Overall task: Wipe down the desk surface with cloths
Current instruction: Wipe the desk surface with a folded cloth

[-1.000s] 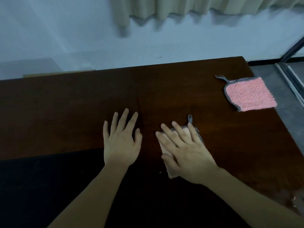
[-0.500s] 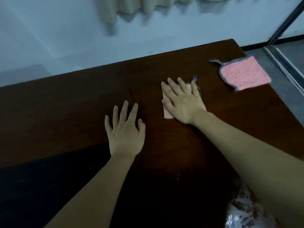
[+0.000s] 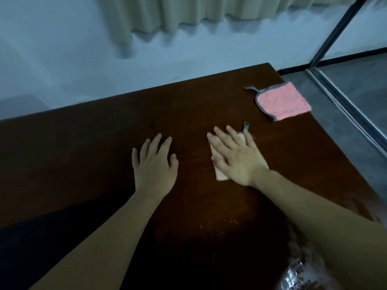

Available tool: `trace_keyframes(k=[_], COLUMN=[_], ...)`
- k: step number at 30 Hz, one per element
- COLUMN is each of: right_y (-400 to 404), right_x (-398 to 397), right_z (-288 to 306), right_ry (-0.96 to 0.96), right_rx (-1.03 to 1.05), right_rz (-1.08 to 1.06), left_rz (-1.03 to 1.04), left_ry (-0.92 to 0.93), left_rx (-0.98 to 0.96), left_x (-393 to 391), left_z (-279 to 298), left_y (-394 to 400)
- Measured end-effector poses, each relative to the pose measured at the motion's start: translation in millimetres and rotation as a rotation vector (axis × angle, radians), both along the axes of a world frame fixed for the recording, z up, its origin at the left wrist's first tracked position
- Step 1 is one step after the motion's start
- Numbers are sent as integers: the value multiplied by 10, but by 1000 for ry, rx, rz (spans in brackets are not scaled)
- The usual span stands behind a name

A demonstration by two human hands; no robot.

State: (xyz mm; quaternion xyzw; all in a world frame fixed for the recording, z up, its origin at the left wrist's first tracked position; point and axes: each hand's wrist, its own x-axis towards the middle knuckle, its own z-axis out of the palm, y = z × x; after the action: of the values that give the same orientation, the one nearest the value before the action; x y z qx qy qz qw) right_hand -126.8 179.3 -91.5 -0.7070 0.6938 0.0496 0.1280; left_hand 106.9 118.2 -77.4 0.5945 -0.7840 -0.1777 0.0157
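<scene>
Wiping step in hand: right hand (image 3: 236, 158) flat, fingers spread, pressing pale cloth (image 3: 219, 170) mid-tabletop (image 3: 83, 147); left hand (image 3: 154, 164) spread, bracing beside. Pink cloth (image 3: 282, 101) idle at far right corner. Next likely calls for even pressure toward unwiped areas.

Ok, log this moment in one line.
right hand flat on pale cloth | left hand flat on desk | pink cloth idle

A pale blue-white wall (image 3: 62, 59) with beige curtains (image 3: 188, 13) overhead meets grey floor (image 3: 356, 84) at right.
</scene>
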Motion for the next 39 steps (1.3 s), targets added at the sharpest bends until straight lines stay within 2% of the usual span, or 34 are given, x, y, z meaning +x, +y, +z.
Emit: trace_keyframes(k=[6, 16, 19, 27, 35, 39], right_y=[-583, 463, 240, -632, 160, 182], right_x=[-294, -474, -632, -749, -822, -877], right_z=[-2, -34, -13, -13, -81, -82], right_ry=[-2, -23, -30, 20, -41, -99], right_rx=[-5, 41, 29, 3, -48, -75], right_rz=[13, 262, 286, 170, 218, 212], left_rz=[-11, 25, 35, 46, 51, 46], left_ry=[45, 56, 26, -25, -13, -11], left_rx=[-46, -50, -34, -89, -104, -108], left_x=[-383, -950, -1031, -1040, -1045, -1036], left_z=[-141, -106, -177, -234, -231, -236], left_y=[-35, -305, -290, -248, -227, -220])
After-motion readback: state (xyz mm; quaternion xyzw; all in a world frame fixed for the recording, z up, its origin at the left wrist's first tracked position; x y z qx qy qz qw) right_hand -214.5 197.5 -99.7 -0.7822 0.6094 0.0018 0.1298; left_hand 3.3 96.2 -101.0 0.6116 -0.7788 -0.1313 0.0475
